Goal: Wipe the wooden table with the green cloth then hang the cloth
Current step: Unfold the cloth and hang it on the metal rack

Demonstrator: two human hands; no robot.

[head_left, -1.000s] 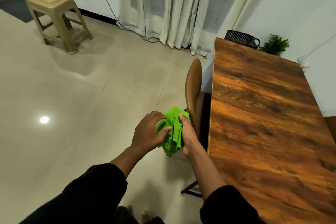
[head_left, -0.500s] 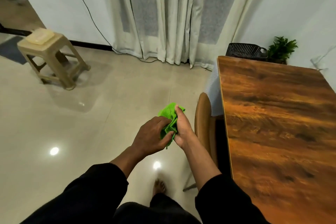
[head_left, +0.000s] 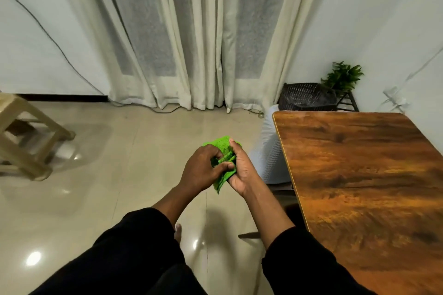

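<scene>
Above the tiled floor [head_left: 119, 187], to the left of the tabletop [head_left: 359, 175], you hold the green cloth [head_left: 221, 146] bunched between both hands. Your left hand [head_left: 201, 170] has its fingers [head_left: 225, 166] curled closed over the near side of the cloth, thumb and fingertips pressed into the folds. Your right hand [head_left: 239, 172] has its fingers wrapped closed around the far side, with the thumb running up along the cloth's upper edge. The cloth is crumpled; one lobe rises above the hands and a folded corner hangs below them. It is clear of the tabletop and does not touch it.

The tabletop is dark, grained wood, and its left edge lies just to the right of your right forearm. Both forearms are bare below black sleeves [head_left: 134, 246].

Containers: a dark woven basket [head_left: 308, 98] stands behind the far left corner of the tabletop, near the wall; its contents cannot be determined from this view. A pale ribbed cylinder [head_left: 268, 151] stands on the floor just beside the tabletop's left edge; its top is hidden, so you cannot tell what it holds.

A green plant [head_left: 342, 76] sits on a small dark stand beside the basket. A beige plastic stool [head_left: 24, 141] stands at the left edge of the view. Pale curtains [head_left: 191, 43] hang along the far wall
</scene>
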